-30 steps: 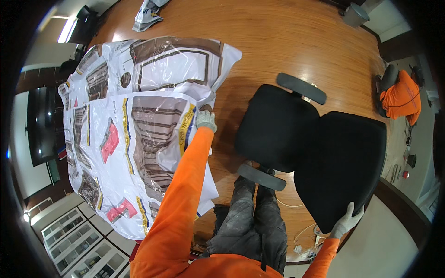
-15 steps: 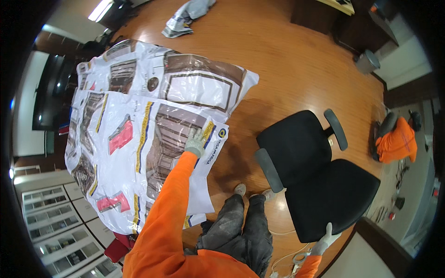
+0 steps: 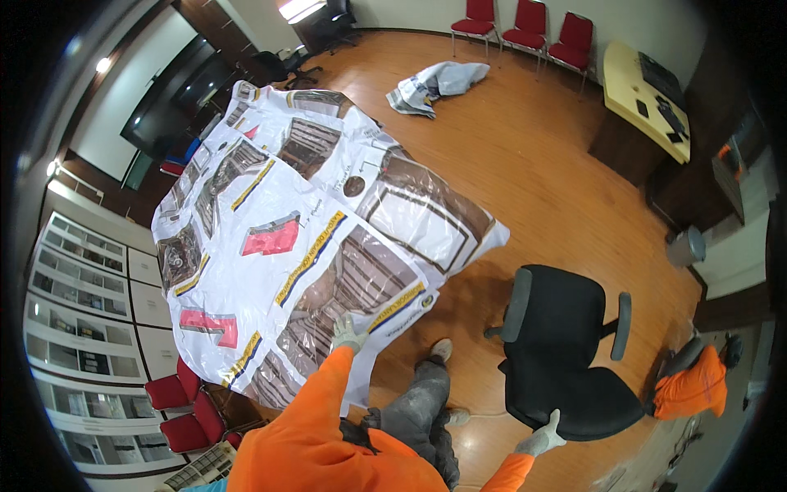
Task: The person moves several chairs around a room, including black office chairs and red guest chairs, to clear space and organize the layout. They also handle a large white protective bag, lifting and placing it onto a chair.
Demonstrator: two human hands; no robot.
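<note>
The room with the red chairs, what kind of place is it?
It looks like an office, or maybe a meeting room. You can tell from the desk, the padded black office chair with armrests, and the row of red chairs.

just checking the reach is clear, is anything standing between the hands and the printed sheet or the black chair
Nothing visible does. The gloved left hand lies on the printed sheet, and the gloved right hand is on the black chair at its backrest's edge, with no object showing in between.
</note>
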